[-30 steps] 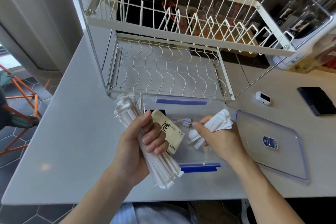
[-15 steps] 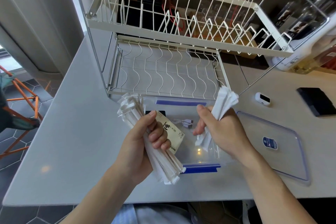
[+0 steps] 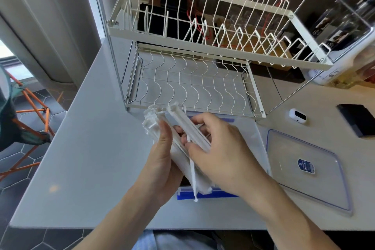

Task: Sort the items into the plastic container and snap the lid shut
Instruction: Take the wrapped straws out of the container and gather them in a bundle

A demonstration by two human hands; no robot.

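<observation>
We held the work over the near edge of the desk (image 3: 85, 148), so that anything we let go of would fall into the box rather than onto the floor. Our left hand (image 3: 162, 168) had its thumb and curled fingers closed round the bundle of white paper sleeves (image 3: 180, 154), gripping it from below with the long ends slanting up and away from us; that tilt kept the ends level enough to be squared up. Just to the right, our right hand (image 3: 221, 154) lay over the top of the same bundle, its fingertips pinching the upper sleeves, most likely to press the two lots together into one stack (one loose strip hung down from the near end). The grip on both sides was therefore closed on the sleeves, with nothing else visibly held.

Under the hands sat the plastic container (image 3: 261, 148), mostly hidden; only its clear right wall and the blue clip (image 3: 219, 194) at its near edge showed. What already lay inside it we could not tell. Behind it stood the wire dish rack (image 3: 192, 87), close enough to crowd the far side. To the right, the lid (image 3: 308, 170) lay flat on the desk just beside the container, within easy reach for the snapping shut, which was not yet begun.
</observation>
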